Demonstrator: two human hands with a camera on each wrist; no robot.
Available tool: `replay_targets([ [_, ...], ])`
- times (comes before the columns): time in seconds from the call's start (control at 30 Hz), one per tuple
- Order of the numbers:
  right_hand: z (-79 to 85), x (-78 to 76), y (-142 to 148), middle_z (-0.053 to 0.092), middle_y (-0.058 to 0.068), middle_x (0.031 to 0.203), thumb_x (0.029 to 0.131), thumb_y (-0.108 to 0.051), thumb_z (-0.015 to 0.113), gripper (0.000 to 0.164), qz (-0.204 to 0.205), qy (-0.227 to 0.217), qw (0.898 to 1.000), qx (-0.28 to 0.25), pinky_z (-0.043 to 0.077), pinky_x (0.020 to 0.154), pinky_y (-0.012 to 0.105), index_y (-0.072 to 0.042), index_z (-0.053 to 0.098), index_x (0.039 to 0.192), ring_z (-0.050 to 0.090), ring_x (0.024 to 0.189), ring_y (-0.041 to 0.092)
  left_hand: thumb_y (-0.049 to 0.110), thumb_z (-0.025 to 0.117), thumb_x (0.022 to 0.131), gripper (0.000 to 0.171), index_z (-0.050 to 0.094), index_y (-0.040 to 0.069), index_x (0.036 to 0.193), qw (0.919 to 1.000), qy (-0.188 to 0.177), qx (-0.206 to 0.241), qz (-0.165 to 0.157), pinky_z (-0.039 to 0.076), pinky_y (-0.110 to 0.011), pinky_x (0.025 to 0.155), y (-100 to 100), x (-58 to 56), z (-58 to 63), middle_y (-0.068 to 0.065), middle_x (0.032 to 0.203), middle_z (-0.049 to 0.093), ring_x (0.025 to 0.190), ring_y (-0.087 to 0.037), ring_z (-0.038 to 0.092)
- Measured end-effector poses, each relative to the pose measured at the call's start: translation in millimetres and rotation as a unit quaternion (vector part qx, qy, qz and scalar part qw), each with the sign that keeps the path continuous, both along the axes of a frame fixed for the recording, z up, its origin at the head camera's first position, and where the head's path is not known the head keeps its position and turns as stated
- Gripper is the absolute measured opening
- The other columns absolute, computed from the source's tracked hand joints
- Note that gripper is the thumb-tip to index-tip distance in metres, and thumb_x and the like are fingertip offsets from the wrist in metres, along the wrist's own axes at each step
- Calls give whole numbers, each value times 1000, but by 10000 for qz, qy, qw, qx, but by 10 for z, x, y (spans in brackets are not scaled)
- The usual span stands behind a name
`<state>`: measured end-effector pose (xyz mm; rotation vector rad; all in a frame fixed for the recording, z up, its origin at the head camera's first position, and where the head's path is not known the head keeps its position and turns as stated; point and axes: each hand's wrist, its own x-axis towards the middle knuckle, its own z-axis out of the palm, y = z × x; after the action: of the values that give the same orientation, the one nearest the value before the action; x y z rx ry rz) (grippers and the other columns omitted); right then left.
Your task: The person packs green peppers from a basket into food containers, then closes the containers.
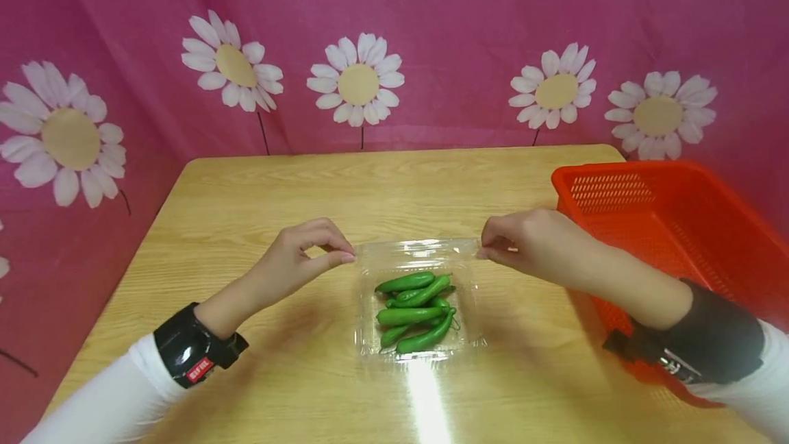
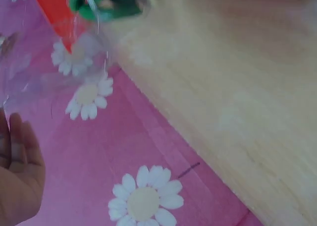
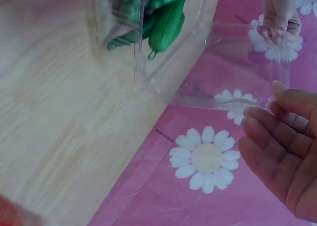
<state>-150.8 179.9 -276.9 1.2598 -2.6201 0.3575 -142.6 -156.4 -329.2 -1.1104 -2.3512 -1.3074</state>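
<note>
A clear plastic clamshell box [image 1: 359, 324] sits on the table, with several green chili peppers [image 1: 411, 316] lying in its base. Its transparent lid [image 1: 425, 252] is raised along the far side. My left hand [image 1: 302, 255] pinches the lid's left corner between thumb and fingertips. At the opposite corner, my right hand [image 1: 542, 244] holds the lid's edge the same way. The right wrist view shows the thumb and fingertips of the right hand [image 3: 290, 146] at a lid corner. Only part of the left hand [image 2: 20, 171] appears in the left wrist view.
A red plastic basket [image 1: 622, 225] with perforated sides stands at the table's right, beneath and beyond the right forearm. The wood-grain table [image 1: 277, 197] meets a pink curtain [image 1: 444, 33] printed with white daisies at the back and left.
</note>
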Motion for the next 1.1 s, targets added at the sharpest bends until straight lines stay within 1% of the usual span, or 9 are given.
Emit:
replay_targets([
  [0.1, -67, 139, 26, 63, -11, 67, 68, -21, 80, 19, 95, 350, 9993, 115, 48, 48, 14, -19, 62, 75, 53, 56, 1, 10, 70, 79, 4, 69, 13, 82, 9945, 983, 65, -352, 50, -15, 66, 36, 83, -86, 5, 81, 61, 78, -7, 57],
  [0.2, -160, 255, 57, 62, -12, 67, 66, -21, 80, 21, 310, 637, 9975, 57, 44, 45, 14, -21, 61, 74, 53, 57, 2, 14, 68, 81, 4, 69, 10, 81, 9778, 2017, 84, -559, 50, -15, 66, 87, 159, -173, 3, 80, 61, 77, -9, 57],
  [0.27, -240, 314, 77, 60, -11, 66, 73, -24, 75, 16, 572, 892, 9944, -53, 42, 43, 13, -20, 60, 74, 52, 56, 3, 16, 66, 84, 8, 68, 9, 81, 9641, 2573, -7, -654, 51, -14, 64, 114, 216, -233, 2, 80, 61, 74, -10, 57],
  [0.43, -494, 439, 80, 50, -8, 57, 99, -30, 36, 38, 1228, 1947, 9731, -83, 29, 36, 12, -15, 52, 67, 45, 49, 6, 16, 57, 90, 14, 66, 8, 82, 9282, 3539, -591, -983, 52, -12, 63, 147, 323, -370, 2, 80, 62, 70, -9, 59],
  [0.6, -682, 526, 59, 37, -8, 51, 98, -12, 24, 40, 1505, 2842, 9464, 310, 16, 38, 12, -14, 43, 63, 31, 45, 6, 13, 51, 93, 15, 64, 8, 86, 9035, 3984, -988, -1236, 52, -13, 62, 136, 352, -431, 2, 82, 61, 70, -9, 58],
  [0.7, -735, 542, 58, 38, -8, 52, 94, -5, 24, 37, 1596, 3100, 9356, 556, 16, 41, 13, -14, 44, 65, 30, 46, 8, 9, 48, 94, 17, 64, 6, 89, 9024, 3951, -1080, -1338, 52, -14, 62, 105, 358, -460, 1, 82, 61, 71, -9, 58],
  [0.83, -770, 545, 72, 48, -7, 57, 92, -3, 26, 34, 1706, 3125, 9317, 724, 24, 40, 16, -13, 49, 70, 37, 48, 9, 8, 49, 92, 17, 66, 6, 89, 9083, 3752, -1170, -1435, 53, -15, 68, 47, 380, -533, 0, 85, 61, 76, -11, 58],
  [1.0, -817, 563, 99, 55, -6, 64, 90, 0, 26, 38, 1833, 2993, 9329, 811, 29, 40, 15, -13, 57, 74, 41, 49, 8, 11, 52, 91, 15, 66, 7, 91, 9223, 3316, -1294, -1503, 52, -16, 73, -22, 406, -636, 0, 89, 61, 82, -10, 58],
  [1.1, -850, 567, 98, 56, -6, 66, 90, -2, 27, 38, 1841, 2855, 9373, 783, 29, 39, 15, -14, 60, 75, 43, 51, 8, 12, 51, 92, 16, 67, 8, 92, 9223, 3306, -1358, -1471, 53, -17, 73, -40, 403, -666, 1, 89, 61, 83, -10, 58],
])
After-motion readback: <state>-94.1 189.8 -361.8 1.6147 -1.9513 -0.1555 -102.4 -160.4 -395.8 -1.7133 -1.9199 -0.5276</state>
